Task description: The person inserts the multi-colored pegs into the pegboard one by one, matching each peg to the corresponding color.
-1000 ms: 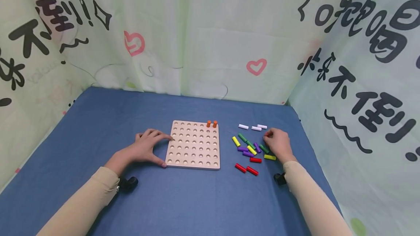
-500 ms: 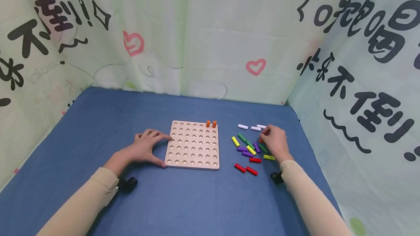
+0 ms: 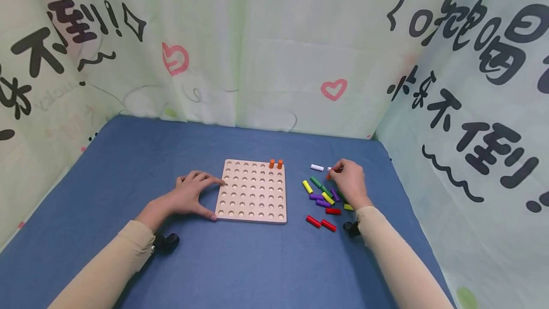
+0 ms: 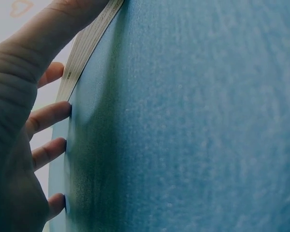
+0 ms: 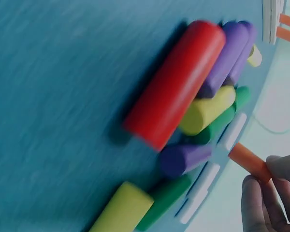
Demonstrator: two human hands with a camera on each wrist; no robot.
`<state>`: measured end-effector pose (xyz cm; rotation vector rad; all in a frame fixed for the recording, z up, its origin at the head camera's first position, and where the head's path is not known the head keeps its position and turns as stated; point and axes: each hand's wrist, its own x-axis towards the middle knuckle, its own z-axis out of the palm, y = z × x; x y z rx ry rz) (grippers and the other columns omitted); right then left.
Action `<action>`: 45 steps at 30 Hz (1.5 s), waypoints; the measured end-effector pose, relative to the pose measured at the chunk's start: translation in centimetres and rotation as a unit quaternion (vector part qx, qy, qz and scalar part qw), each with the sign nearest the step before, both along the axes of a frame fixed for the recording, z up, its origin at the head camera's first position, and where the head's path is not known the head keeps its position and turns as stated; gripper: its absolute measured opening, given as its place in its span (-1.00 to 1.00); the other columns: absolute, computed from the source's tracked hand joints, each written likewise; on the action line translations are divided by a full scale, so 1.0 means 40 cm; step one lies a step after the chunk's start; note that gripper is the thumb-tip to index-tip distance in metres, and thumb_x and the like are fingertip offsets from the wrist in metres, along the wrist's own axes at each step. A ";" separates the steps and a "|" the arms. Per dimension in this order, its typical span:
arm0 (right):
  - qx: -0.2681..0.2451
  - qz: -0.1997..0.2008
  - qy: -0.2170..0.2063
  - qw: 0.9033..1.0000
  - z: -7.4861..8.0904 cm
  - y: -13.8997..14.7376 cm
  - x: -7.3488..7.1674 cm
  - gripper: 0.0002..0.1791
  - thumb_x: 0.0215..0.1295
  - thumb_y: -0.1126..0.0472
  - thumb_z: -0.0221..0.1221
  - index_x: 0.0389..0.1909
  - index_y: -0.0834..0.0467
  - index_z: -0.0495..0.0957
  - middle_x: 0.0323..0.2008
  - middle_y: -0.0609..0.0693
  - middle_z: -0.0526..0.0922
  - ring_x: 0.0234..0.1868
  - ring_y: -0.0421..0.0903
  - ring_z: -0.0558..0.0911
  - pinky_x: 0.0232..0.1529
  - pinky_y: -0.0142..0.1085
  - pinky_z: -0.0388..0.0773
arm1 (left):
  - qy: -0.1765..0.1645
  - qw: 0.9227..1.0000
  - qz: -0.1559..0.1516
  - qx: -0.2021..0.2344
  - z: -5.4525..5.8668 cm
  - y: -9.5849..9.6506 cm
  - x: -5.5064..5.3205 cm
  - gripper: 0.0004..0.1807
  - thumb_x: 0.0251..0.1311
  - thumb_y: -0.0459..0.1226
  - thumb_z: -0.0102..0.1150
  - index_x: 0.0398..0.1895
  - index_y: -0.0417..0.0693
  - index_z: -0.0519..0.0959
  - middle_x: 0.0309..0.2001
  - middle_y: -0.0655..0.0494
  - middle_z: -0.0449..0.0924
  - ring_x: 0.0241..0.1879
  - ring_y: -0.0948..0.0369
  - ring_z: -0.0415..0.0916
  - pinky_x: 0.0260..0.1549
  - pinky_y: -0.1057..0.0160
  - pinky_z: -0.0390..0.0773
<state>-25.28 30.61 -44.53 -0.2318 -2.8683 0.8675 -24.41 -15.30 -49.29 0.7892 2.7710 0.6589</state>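
A square wooden pegboard with rows of round holes lies flat on the cloth, two orange pegs standing upright in its far right corner. My left hand rests at its left side, thumb at the near corner and index fingertip on the left edge, the other fingers spread. In the left wrist view, the board's side edge shows behind the thumb. Over the loose pegs, my right hand pinches another orange peg between thumb and fingertips, held above the cloth.
Loose red, yellow, purple, green and white pegs lie scattered right of the board. A blue cloth covers the table, with a printed curtain at the back and sides.
My right hand has lifted the orange peg and moved left and slightly away, now overlapping the white pegs. The left hand and the board stay in place.
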 end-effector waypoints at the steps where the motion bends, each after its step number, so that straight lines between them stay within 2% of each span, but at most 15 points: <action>1: -0.001 0.000 0.001 1.000 -0.001 -0.007 -0.002 -0.88 0.43 0.23 0.25 -0.23 0.23 0.63 -0.15 0.19 0.71 -0.12 0.12 0.62 -0.10 -0.05 0.58 | 0.001 1.000 0.000 0.000 -0.001 -0.001 0.000 0.04 -0.21 0.41 0.51 0.43 0.36 0.43 0.40 -0.04 0.38 0.44 -0.17 0.14 0.13 -0.40 0.10; 10: -0.014 0.009 0.015 1.000 0.006 -0.065 -0.024 -0.88 0.43 0.20 0.27 -0.24 0.19 0.65 -0.21 0.15 0.72 -0.21 0.08 0.64 -0.19 -0.09 0.58 | 0.006 1.000 -0.002 0.005 -0.006 -0.005 -0.001 0.04 -0.23 0.42 0.50 0.42 0.37 0.44 0.38 -0.02 0.39 0.43 -0.16 0.15 0.11 -0.38 0.11; 17: -0.035 0.021 0.039 0.998 0.009 -0.110 -0.037 -0.88 0.41 0.20 0.29 -0.27 0.18 0.69 -0.22 0.13 0.74 -0.19 0.06 0.69 -0.20 -0.10 0.61 | 0.005 1.000 0.000 0.003 -0.004 -0.006 -0.001 0.05 -0.22 0.42 0.50 0.43 0.37 0.43 0.39 -0.03 0.38 0.43 -0.17 0.15 0.13 -0.39 0.11; 25: -0.060 0.010 0.054 0.997 0.006 -0.172 -0.060 -0.88 0.38 0.19 0.34 -0.27 0.17 0.73 -0.24 0.09 0.74 -0.25 0.02 0.64 -0.25 -0.17 0.56 | 0.005 1.000 0.000 0.005 -0.004 -0.005 -0.002 0.06 -0.23 0.42 0.50 0.44 0.36 0.43 0.39 -0.03 0.38 0.43 -0.16 0.15 0.11 -0.37 0.10; 35: -0.073 0.030 0.091 0.993 0.007 -0.238 -0.077 -0.87 0.34 0.15 0.38 -0.30 0.14 0.77 -0.28 0.05 0.78 -0.28 -0.02 0.67 -0.30 -0.19 0.54 | -0.001 1.000 0.002 0.001 -0.008 -0.005 -0.003 0.05 -0.22 0.44 0.48 0.44 0.40 0.42 0.41 -0.03 0.36 0.44 -0.17 0.13 0.13 -0.39 0.09; 41: -0.109 0.042 0.107 0.987 -0.002 -0.275 -0.085 -0.88 0.33 0.15 0.39 -0.28 0.14 0.77 -0.28 0.06 0.77 -0.26 -0.02 0.67 -0.29 -0.19 0.55 | -0.001 1.000 0.000 0.003 -0.005 -0.005 -0.005 0.04 -0.22 0.44 0.49 0.43 0.42 0.42 0.41 -0.01 0.37 0.44 -0.15 0.13 0.15 -0.39 0.07; 45: -0.139 0.045 0.103 0.984 -0.020 -0.300 -0.088 -0.88 0.34 0.15 0.39 -0.27 0.13 0.76 -0.28 0.04 0.77 -0.23 -0.02 0.68 -0.25 -0.17 0.58 | -0.002 1.000 -0.001 0.003 -0.005 -0.004 -0.003 0.03 -0.22 0.44 0.49 0.43 0.43 0.42 0.40 0.00 0.38 0.44 -0.15 0.14 0.15 -0.39 0.07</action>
